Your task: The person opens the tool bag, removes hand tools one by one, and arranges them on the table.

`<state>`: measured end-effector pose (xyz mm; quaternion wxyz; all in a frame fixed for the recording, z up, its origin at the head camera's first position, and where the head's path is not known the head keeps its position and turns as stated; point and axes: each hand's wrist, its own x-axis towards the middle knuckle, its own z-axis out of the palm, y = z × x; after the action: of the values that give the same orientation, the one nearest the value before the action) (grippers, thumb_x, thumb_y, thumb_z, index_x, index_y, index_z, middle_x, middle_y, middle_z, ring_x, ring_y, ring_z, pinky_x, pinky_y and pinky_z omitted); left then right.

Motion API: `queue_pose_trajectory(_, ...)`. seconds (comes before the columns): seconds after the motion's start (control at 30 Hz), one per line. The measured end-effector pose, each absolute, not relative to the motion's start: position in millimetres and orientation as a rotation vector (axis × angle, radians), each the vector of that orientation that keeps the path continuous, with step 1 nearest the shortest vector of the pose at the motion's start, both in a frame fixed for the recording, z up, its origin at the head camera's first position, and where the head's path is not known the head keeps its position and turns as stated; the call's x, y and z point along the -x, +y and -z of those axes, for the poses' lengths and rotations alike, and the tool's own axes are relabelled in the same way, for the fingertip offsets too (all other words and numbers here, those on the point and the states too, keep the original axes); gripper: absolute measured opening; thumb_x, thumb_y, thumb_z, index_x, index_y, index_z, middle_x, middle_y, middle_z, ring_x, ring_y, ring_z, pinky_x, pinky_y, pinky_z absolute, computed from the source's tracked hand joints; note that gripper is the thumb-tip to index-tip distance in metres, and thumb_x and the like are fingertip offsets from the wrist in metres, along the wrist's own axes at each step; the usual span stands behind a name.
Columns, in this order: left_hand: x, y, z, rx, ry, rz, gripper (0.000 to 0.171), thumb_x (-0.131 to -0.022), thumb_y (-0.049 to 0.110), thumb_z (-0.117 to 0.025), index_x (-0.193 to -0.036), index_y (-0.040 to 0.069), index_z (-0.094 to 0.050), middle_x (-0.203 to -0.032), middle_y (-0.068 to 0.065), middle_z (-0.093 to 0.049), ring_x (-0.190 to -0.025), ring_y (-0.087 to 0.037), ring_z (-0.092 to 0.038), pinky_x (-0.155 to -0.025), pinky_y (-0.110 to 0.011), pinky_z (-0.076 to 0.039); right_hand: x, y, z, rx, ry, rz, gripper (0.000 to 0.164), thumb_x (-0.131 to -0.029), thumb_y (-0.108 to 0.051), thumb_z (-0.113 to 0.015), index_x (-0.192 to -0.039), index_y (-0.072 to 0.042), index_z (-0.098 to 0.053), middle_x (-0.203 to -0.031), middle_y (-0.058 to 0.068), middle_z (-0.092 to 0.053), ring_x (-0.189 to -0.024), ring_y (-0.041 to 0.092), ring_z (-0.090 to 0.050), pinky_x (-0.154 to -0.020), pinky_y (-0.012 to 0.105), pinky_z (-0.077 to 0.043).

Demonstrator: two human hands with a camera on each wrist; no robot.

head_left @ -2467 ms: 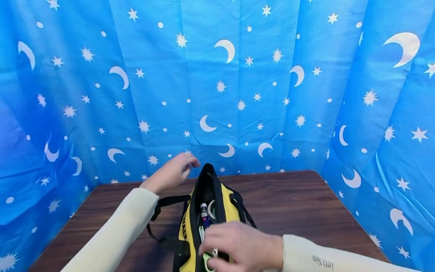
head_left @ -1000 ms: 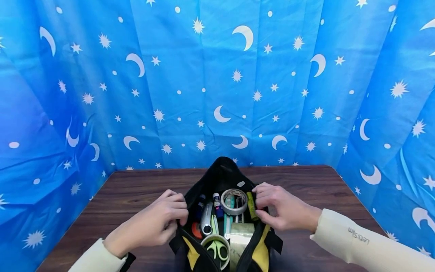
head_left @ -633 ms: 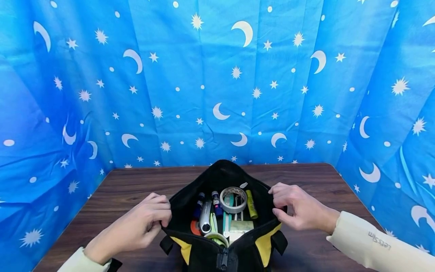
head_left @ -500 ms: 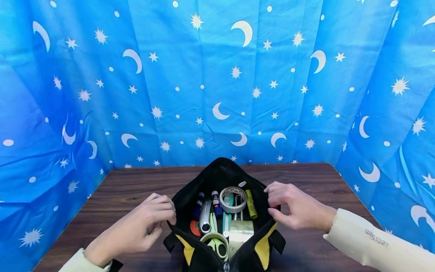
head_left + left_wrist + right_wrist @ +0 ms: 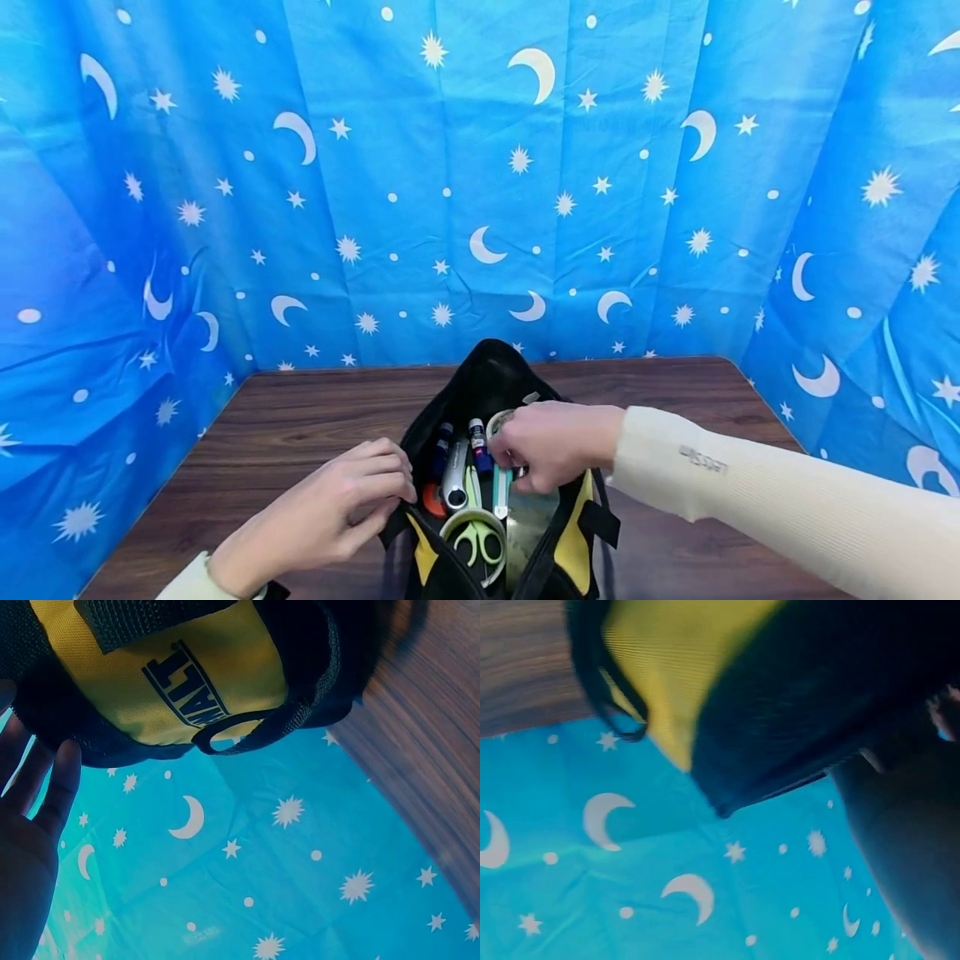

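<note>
A black and yellow tool bag point(image 5: 576, 542) stands on the table with its top spread apart. My left hand point(image 5: 330, 504) holds the bag's left rim, fingers curled over it. Inside the bag my right hand point(image 5: 558, 442) reaches down over a grey tape roll point(image 5: 495, 422), covering most of it; its fingertips are hidden, so I cannot tell whether it grips anything. Just beside these fingers lies a teal-handled tool point(image 5: 502, 492). Green-handled scissors point(image 5: 477, 542) sit within another roll. Also in the bag are a silver tool point(image 5: 454, 475), a blue glue stick point(image 5: 478, 442) and a wide clear tape roll point(image 5: 532, 521).
The dark wooden table point(image 5: 300, 400) extends to both sides of the bag. Behind it hangs a blue curtain point(image 5: 420, 233) with white moons and stars. A strap loop point(image 5: 322, 682) hangs off the bag's side in the left wrist view.
Both hands first spread the bag's rims apart. My right hand then let go of the right rim and moved left into the bag. The opening has narrowed slightly; the left hand stays on its rim.
</note>
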<state>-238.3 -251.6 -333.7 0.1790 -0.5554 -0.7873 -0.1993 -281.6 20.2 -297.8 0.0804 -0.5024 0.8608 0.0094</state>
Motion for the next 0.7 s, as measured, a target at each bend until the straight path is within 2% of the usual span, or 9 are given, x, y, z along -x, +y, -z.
queue_pose_trajectory(0.13, 239, -249, 335, 1.559, -2.239, 0.556, 0.028, -0.073, 0.002, -0.056, -0.09, 0.024, -0.055, -0.093, 0.015, -0.049, -0.089, -0.005, -0.042, -0.08, -0.017, -0.03, 282, 4, 304, 1.214, 2.535, -0.15, 0.042, -0.071, -0.044, -0.064, -0.104, -0.021, -0.05, -0.076, -0.009, -0.051, -0.062, 0.005, -0.048, -0.059, 0.022, -0.04)
queue_pose_trajectory(0.2, 239, -248, 335, 1.552, -2.248, 0.55, 0.028, -0.074, 0.003, -0.056, -0.09, 0.025, -0.055, -0.093, 0.015, -0.049, -0.089, -0.005, -0.042, -0.08, -0.017, -0.03, 281, -1, 310, 1.086, 2.531, -0.227, 0.064, -0.064, -0.053, -0.065, -0.115, -0.019, -0.046, -0.088, -0.008, -0.053, -0.076, 0.006, -0.052, -0.067, 0.024, -0.042)
queue_pose_trajectory(0.3, 239, -248, 335, 1.538, -2.263, 0.547, 0.027, -0.074, 0.004, -0.057, -0.089, 0.025, -0.055, -0.092, 0.016, -0.05, -0.089, -0.004, -0.042, -0.079, -0.018, -0.031, 282, -6, 320, 0.94, 2.499, -0.335, 0.087, -0.053, -0.062, -0.066, -0.125, -0.023, -0.037, -0.102, -0.005, -0.051, -0.086, 0.009, -0.051, -0.071, 0.027, -0.042)
queue_pose_trajectory(0.4, 239, -249, 335, 1.528, -2.276, 0.546, 0.026, -0.074, 0.004, -0.057, -0.089, 0.026, -0.055, -0.092, 0.016, -0.05, -0.088, -0.004, -0.042, -0.078, -0.019, -0.032, 282, -8, 329, 0.874, 2.46, -0.399, 0.094, -0.049, -0.065, -0.066, -0.128, -0.028, -0.031, -0.113, -0.004, -0.047, -0.089, 0.01, -0.05, -0.071, 0.028, -0.042)
queue_pose_trajectory(0.5, 239, -250, 336, 1.528, -2.274, 0.549, 0.026, -0.074, 0.004, -0.056, -0.089, 0.025, -0.055, -0.092, 0.016, -0.05, -0.088, -0.004, -0.042, -0.077, -0.019, -0.033, 279, -9, 338, 0.853, 2.46, -0.427, 0.093, -0.05, -0.062, -0.067, -0.128, -0.031, -0.027, -0.102, -0.003, -0.053, -0.081, 0.008, -0.051, -0.067, 0.027, -0.042)
queue_pose_trajectory(0.63, 239, -250, 337, 1.538, -2.254, 0.562, 0.027, -0.074, 0.003, -0.056, -0.089, 0.025, -0.055, -0.092, 0.016, -0.05, -0.088, -0.004, -0.042, -0.078, -0.018, -0.032, 276, -10, 348, 0.829, 2.493, -0.426, 0.09, -0.053, -0.056, -0.071, -0.128, -0.03, -0.028, -0.069, -0.004, -0.052, -0.065, 0.007, -0.048, -0.062, 0.024, -0.041)
queue_pose_trajectory(0.7, 239, -251, 337, 1.543, -2.245, 0.57, 0.027, -0.074, 0.003, -0.056, -0.09, 0.025, -0.055, -0.092, 0.016, -0.05, -0.088, -0.004, -0.042, -0.078, -0.017, -0.031, 276, -10, 351, 0.834, 2.498, -0.414, 0.09, -0.051, -0.055, -0.072, -0.127, -0.03, -0.029, -0.068, -0.003, -0.052, -0.064, 0.007, -0.048, -0.063, 0.024, -0.041)
